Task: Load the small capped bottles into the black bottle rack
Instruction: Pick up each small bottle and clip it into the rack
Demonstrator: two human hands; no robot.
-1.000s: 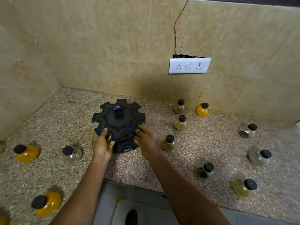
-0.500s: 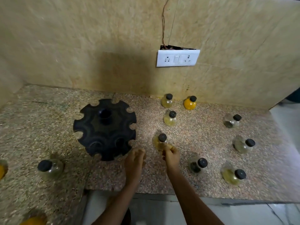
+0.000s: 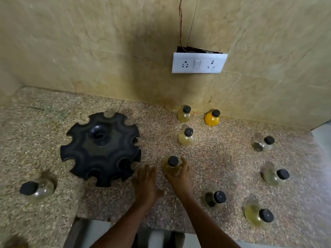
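Observation:
The black bottle rack point(image 3: 100, 149), a round disc with notched slots around its rim, stands empty on the speckled counter at centre left. Just right of it my right hand point(image 3: 180, 173) is wrapped around a small yellow-filled bottle with a black cap point(image 3: 171, 165) that rests on the counter. My left hand point(image 3: 146, 183) lies flat on the counter between the rack and that bottle, fingers apart, holding nothing. Several more capped bottles stand around: two pale ones point(image 3: 185, 136) and an orange one point(image 3: 212, 118) toward the wall.
More bottles stand to the right point(image 3: 262, 144), point(image 3: 274, 176), point(image 3: 214, 198), point(image 3: 258, 215) and one to the left point(image 3: 36, 187). A white socket plate point(image 3: 198, 63) sits on the tiled wall behind. The counter's front edge point(image 3: 125, 221) runs just below my wrists.
Both hands left the rack, which now stands alone. My right hand reached the yellow bottle and closed around it; my left hand settled flat beside it. The view shifted right.

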